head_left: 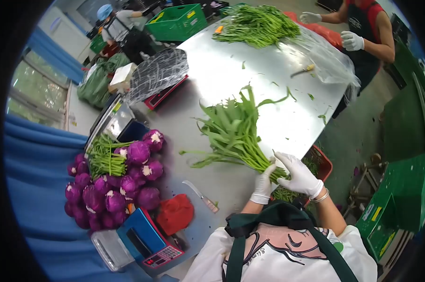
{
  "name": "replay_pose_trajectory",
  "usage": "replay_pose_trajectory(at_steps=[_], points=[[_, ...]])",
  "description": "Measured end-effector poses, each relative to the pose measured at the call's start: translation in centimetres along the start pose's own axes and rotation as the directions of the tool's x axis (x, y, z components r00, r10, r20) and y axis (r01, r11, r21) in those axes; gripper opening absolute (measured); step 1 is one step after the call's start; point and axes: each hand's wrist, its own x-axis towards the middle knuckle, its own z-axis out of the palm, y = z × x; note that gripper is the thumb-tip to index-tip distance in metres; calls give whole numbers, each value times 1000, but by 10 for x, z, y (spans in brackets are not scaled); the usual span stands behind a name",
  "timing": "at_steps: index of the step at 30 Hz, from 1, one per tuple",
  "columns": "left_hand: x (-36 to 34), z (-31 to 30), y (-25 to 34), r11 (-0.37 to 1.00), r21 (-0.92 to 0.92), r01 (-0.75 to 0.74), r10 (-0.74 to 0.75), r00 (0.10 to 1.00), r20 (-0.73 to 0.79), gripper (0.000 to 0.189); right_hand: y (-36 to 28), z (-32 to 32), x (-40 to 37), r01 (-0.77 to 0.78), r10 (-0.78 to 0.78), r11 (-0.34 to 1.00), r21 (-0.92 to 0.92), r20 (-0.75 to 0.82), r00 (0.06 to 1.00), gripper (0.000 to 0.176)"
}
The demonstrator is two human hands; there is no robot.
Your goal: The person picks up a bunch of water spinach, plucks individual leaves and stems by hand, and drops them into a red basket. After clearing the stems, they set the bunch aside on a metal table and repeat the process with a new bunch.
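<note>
A leafy bunch of water spinach [233,129] lies over the metal table, its leaves fanned away from me and its cut stems towards me. My left hand [263,184], in a white glove, is closed around the stems near their lower end. My right hand [301,175], also gloved, is beside the stem ends with its fingers stretched out and thumb apart; whether it touches them is hard to see. A knife [200,196] with a curved blade rests on the table to the left of my hands.
Purple cabbages [115,199] are heaped at the left, beside a blue-and-red scale [149,242] and red cloth [175,214]. A red basket [326,164] stands by my right arm. More greens [259,26] lie at the far end, near a gloved co-worker [370,35].
</note>
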Motion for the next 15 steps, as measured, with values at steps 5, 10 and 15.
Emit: replay_pose_trajectory(at_steps=[5,10,15], points=[[27,-9,-3,982,-188,-19,13,999,-33,32,6,41,43,26,-22,994,-103,36,999,68],[43,-41,-19,992,-24,-126,121,980,-158,32,7,69,60,-96,104,992,-78,96,990,76],[48,-46,8,918,141,-371,389,910,-143,31,4,89,79,-120,125,992,-49,110,986,83]])
